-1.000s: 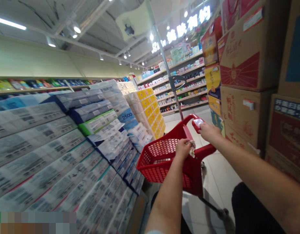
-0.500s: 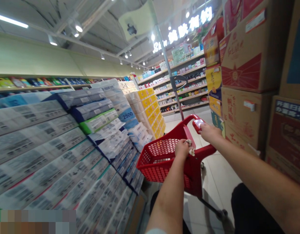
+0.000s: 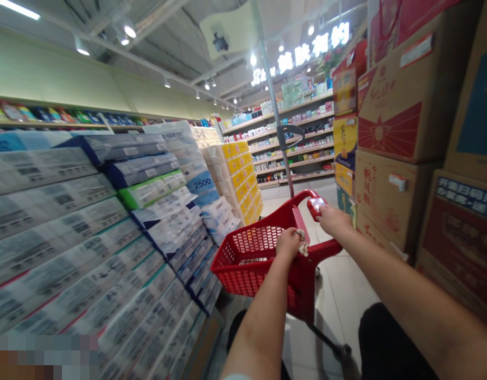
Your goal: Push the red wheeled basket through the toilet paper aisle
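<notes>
A red plastic shopping cart with a perforated basket stands in front of me, tilted in the view. My left hand is closed at the cart's rear edge, over the basket. Between its fingers is a small crumpled whitish cloth or tissue. Farther right, my right hand is closed on the red cart handle, beside a glossy pale panel. Part of its fingers is hidden from me. The visible inside of the basket shows only its latticed walls.
Stacked tissue packs line the left side, with yellow-and-white packs beyond. Cardboard cartons rise close on the right. A metal pole stands up ahead, before stocked shelves. Pale tiled floor runs between.
The cart and both hands sit slightly farther left in view, and the nearby stacks have shifted a little. Both hands keep the same hold.
</notes>
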Available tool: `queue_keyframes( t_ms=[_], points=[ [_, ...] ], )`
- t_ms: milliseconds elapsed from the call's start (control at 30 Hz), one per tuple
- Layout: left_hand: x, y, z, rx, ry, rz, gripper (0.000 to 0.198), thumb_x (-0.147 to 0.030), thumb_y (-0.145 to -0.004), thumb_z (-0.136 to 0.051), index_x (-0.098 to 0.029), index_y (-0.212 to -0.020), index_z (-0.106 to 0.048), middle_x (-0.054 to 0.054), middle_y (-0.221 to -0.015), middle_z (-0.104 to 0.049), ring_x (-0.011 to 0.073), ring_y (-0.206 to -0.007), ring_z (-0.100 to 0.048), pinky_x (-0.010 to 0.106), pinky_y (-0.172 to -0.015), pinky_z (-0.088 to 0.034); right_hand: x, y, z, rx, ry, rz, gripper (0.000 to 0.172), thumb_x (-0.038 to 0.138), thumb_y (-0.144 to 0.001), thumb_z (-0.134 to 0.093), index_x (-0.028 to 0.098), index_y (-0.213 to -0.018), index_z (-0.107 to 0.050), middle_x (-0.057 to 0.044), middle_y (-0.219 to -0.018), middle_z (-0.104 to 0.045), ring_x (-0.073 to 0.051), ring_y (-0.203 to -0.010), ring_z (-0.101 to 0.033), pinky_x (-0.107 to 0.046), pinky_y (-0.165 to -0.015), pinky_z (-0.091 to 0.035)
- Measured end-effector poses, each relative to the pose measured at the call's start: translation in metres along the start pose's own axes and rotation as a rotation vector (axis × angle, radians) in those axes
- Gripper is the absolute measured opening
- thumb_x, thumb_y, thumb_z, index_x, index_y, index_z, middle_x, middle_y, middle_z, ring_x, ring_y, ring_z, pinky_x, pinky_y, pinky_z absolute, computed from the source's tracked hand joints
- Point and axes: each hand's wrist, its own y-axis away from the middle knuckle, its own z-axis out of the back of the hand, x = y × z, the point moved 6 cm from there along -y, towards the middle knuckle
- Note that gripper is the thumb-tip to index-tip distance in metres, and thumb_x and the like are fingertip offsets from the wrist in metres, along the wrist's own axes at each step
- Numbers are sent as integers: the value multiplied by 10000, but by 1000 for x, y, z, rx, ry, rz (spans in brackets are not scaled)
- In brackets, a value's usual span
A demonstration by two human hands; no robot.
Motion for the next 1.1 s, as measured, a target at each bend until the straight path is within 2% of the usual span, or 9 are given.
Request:
queue_keyframes(
  t_ms=[133, 300, 367, 567, 633, 767, 900, 967, 1100],
  points=[
    [-9, -3, -5, 42, 28, -132, 225, -244, -790, -573, -225, -949, -732, 44, -978, -699, 170, -898, -614, 244, -791, -447, -3, -7, -3, 4, 14, 14, 359, 415, -911, -381, 246, -1190, -532, -107, -1275, -531, -262, -1033, -574, -358, -769, -436],
    [1, -3, -2, -3, -4, 110, 227, -243, -821, -531, -231, -944, -721, 50, -920, -715, 186, -833, -634, 260, -743, -458, -6, -10, -2, -4, 11, -2, 364, 435, -912, -374, 241, -1177, -531, -107, -1294, -520, -265, -1028, -575, -364, -774, -436],
    [1, -3, -1, -11, -25, 127, 207, -250, -822, -535, -232, -921, -716, 53, -902, -715, 189, -818, -633, 265, -735, -458, -7, -9, -2, -2, 13, -9, 365, 436, -913, -370, 243, -1181, -527, -110, -1297, -519, -266, -1030, -574, -366, -779, -434],
    [-4, -7, -10, 52, 118, -87, 186, -223, -779, -604, -201, -941, -693, 38, -946, -704, 151, -851, -622, 238, -769, -456, -6, -7, 0, -1, 10, -11, 360, 417, -910, -372, 239, -1183, -526, -112, -1273, -537, -266, -1018, -583, -372, -774, -434],
    [2, -9, -15, 77, 131, -45, 183, -214, -776, -604, -202, -936, -691, 32, -907, -706, 146, -804, -625, 241, -746, -464, -6, -7, 0, -2, 7, -5, 356, 406, -910, -373, 239, -1187, -525, -111, -1274, -537, -266, -1024, -580, -367, -775, -433],
    [10, -11, -15, 37, 92, 49, 199, -237, -806, -578, -215, -963, -699, 32, -867, -701, 153, -776, -623, 257, -733, -473, -6, -7, 0, -3, 8, -2, 365, 408, -906, -382, 234, -1196, -520, -111, -1284, -528, -266, -1027, -576, -364, -774, -435],
    [-7, -8, -16, 132, 139, -143, 182, -169, -767, -619, -205, -902, -736, 34, -956, -672, 141, -896, -612, 225, -825, -459, -6, -6, 0, 5, 7, -6, 360, 403, -908, -377, 236, -1188, -529, -112, -1283, -527, -263, -1033, -574, -363, -779, -433],
    [-12, -6, -16, 154, 152, -181, 164, -156, -749, -637, -195, -866, -744, 34, -954, -666, 142, -910, -609, 224, -845, -454, -6, -5, 1, 6, 6, -5, 354, 398, -912, -371, 238, -1184, -532, -108, -1288, -524, -263, -1034, -573, -363, -779, -433],
    [-1, -7, -11, 52, 148, -42, 211, -124, -760, -587, -180, -902, -734, 38, -895, -694, 144, -807, -627, 238, -753, -481, -5, -4, 2, 5, 8, 0, 349, 397, -914, -374, 238, -1183, -531, -104, -1297, -521, -268, -1042, -569, -361, -778, -433]
  ],
)
